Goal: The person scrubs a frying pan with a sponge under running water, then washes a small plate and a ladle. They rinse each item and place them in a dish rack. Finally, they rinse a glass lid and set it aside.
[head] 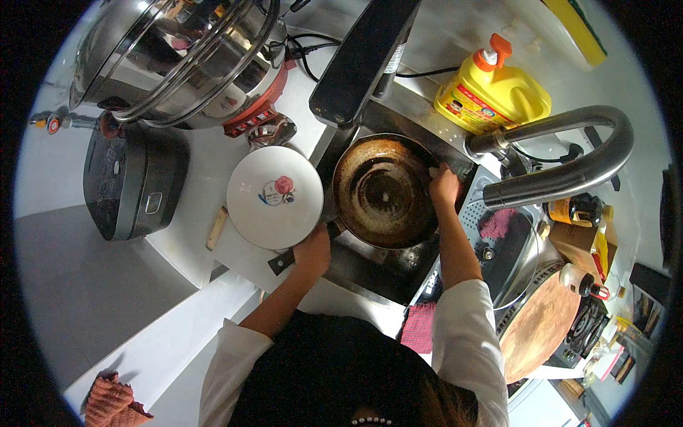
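A frying pan [385,197] with browned, stained metal rests tilted over the dark sink basin [368,283]. My left hand [314,250] grips its black handle, whose end sticks out beyond my fingers. At the pan's opposite rim is my right hand [446,186], its fingers closed on the edge; a small pale thing shows at the fingertips, too small to name. Beside my left hand, a white plate [275,213] with a printed rose sits on the counter.
A curved steel faucet [565,155] arches at the right, near a yellow pump bottle [491,101]. Right of the basin are a draining basket [477,219], a clear lid and a round wooden chopping board [544,325]. A steel steamer [187,64] and a dark rice cooker [133,187] stand left.
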A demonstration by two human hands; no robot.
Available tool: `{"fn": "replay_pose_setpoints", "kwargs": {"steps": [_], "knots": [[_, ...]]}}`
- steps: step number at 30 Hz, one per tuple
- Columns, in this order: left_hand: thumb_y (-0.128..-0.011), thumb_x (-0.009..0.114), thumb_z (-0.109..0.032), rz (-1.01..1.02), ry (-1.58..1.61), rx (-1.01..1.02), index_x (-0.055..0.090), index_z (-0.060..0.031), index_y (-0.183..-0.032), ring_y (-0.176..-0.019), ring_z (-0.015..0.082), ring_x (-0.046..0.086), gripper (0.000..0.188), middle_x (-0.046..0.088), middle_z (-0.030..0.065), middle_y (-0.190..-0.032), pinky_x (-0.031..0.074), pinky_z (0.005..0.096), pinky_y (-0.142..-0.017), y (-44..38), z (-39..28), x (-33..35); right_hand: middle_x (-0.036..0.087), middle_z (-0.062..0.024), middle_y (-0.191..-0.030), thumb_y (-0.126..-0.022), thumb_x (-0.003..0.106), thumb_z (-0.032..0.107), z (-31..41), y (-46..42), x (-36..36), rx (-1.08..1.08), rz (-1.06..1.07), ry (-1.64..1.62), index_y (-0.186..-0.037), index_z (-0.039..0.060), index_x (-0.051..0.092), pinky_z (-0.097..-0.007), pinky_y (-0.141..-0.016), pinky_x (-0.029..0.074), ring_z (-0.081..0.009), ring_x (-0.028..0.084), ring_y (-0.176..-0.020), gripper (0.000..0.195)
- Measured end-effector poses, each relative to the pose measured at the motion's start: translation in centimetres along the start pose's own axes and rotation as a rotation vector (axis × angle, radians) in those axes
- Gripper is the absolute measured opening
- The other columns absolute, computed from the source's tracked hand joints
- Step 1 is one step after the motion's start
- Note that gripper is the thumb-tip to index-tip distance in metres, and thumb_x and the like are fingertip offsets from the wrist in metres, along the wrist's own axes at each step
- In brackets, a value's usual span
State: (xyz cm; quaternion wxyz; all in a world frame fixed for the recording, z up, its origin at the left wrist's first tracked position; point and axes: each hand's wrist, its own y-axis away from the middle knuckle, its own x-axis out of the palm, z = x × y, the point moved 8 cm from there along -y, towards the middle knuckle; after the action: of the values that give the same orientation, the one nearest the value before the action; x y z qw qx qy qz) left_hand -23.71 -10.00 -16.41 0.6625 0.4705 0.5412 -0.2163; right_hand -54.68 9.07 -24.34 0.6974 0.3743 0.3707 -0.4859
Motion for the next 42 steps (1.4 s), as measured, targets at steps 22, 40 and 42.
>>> {"fn": "replay_pose_setpoints", "kwargs": {"steps": [22, 40, 42], "knots": [[-0.078, 0.054, -0.009, -0.375, -0.154, 0.069, 0.048, -0.003, -0.123, -0.113, 0.0311, 0.049, 0.046, 0.053, 0.0168, -0.119, 0.04, 0.0433, -0.094, -0.1, -1.1, -1.9, 0.038, -0.0233, -0.133, -0.077, 0.06, 0.022, 4.4, 6.0, 1.3, 0.05, 0.072, 0.185, -0.137, 0.0124, 0.029, -0.0432, -0.08, 0.048, -0.0364, 0.055, -0.099, 0.068], [-0.084, 0.059, -0.005, -0.268, 1.046, 0.281, 0.05, -0.0004, -0.119, -0.104, 0.0191, 0.055, 0.036, 0.058, 0.0142, -0.112, 0.043, 0.0302, -0.09, 6.7, 3.3, -12.1, 0.06, -0.0162, -0.112, -0.085, 0.061, 0.024, 11.7, 15.5, 2.5, -0.003, 0.203, -0.634, -0.123, 0.0, 0.049, -0.0374, -0.084, 0.046, -0.0311, 0.059, -0.098, 0.047], [-0.082, 0.059, -0.008, -0.482, 1.068, 0.148, 0.051, -0.001, -0.117, -0.1, 0.0316, 0.055, 0.037, 0.057, 0.0183, -0.108, 0.042, 0.0362, -0.088, 5.0, 7.9, -10.9, 0.06, -0.015, -0.111, -0.088, 0.058, 0.023, 13.1, 16.2, 3.3, -0.003, 0.224, -0.821, -0.122, -0.0003, 0.049, -0.0343, -0.083, 0.046, -0.0261, 0.059, -0.097, 0.042]]}}
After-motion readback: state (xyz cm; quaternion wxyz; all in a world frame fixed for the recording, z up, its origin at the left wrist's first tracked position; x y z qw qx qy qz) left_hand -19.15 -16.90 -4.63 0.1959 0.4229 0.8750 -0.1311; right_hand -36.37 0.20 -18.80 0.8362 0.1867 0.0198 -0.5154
